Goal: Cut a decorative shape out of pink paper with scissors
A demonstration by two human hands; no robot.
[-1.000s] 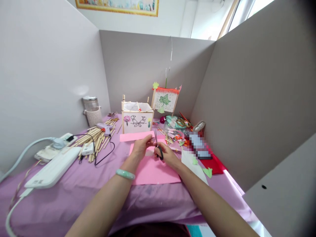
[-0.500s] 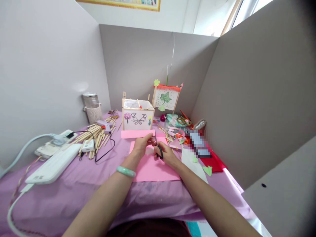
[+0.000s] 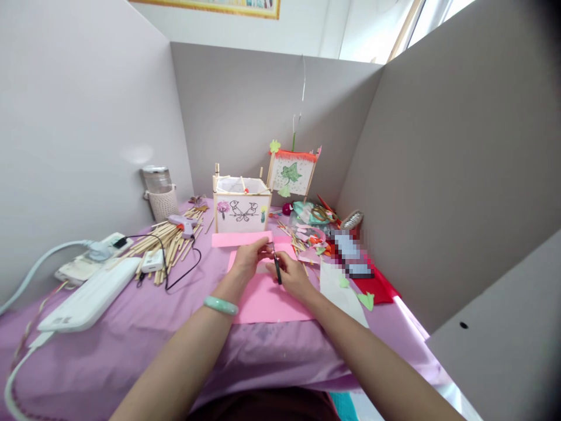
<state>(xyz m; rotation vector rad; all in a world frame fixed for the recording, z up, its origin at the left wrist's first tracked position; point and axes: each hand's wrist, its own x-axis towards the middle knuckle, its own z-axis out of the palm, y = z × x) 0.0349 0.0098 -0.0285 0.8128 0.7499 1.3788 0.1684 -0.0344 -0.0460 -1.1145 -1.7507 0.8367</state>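
Observation:
A pink paper sheet (image 3: 267, 301) lies on the purple tablecloth (image 3: 131, 345) in front of me. My left hand (image 3: 249, 261), with a green bangle (image 3: 220, 304) on its wrist, pinches the sheet's far edge. My right hand (image 3: 293, 276) is closed round the black handles of a pair of scissors (image 3: 276, 267), whose blades point away from me into the paper between my two hands. A second pink strip (image 3: 239, 238) lies just beyond, against a small paper lantern box (image 3: 240, 206).
A pile of wooden sticks (image 3: 169, 242) and a glue gun (image 3: 182, 221) lie at left, with a power strip (image 3: 90, 299) and cables. A leaf-painted lantern (image 3: 293, 173), paper scraps (image 3: 313, 234), red paper (image 3: 377, 287) and a jar (image 3: 158, 193) crowd the back. Grey partition walls enclose the table.
The scissors' blades have closed and dropped lower into the pink sheet. Both hands have shifted slightly toward the left and away from me; the view has moved a little.

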